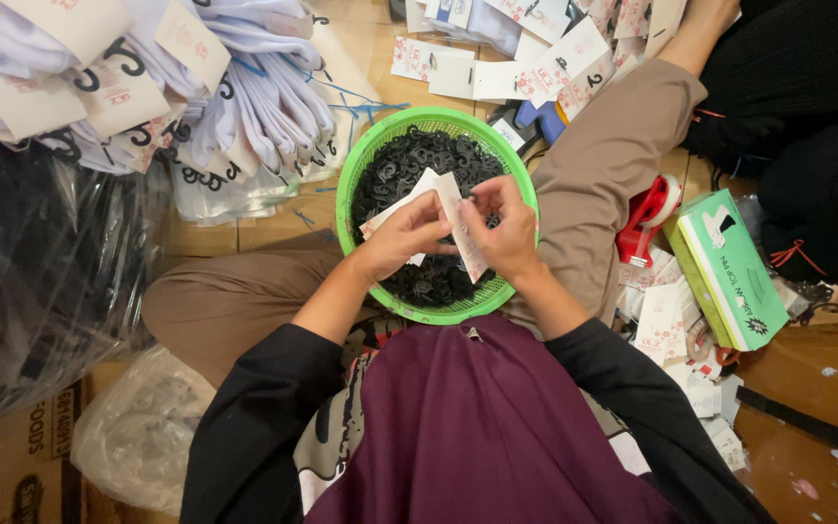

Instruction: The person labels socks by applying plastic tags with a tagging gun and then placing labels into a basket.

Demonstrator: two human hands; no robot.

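A wooden floor (807,378) is crowded with packing goods, and a person sits cross-legged on it in tan trousers with a green basket (358,165) resting in the lap. The left hand (405,237) and the right hand (499,225) meet just above the basket, both closed on a small stack of white paper cards (450,199): the left pinches the cards' lower left edge between thumb and fingers, the right clamps the lower right part, its fingertips curled over the top. Directly under the grip the basket is heaped with small black plastic hooks (409,160). Up and to the left of the hands lies a pile of folded white garments (264,97), each with a card tag and a black hook. Beyond the hands, past the basket's far rim, more loose tags (497,73) are scattered. To the right of the grip, beyond the person's knee, sit a red tape dispenser (647,218) and a green box (734,267), with more cards just below them. Far left of the grip is a dark plastic bag (41,272), and a clear bag (138,427) lies near the left elbow.
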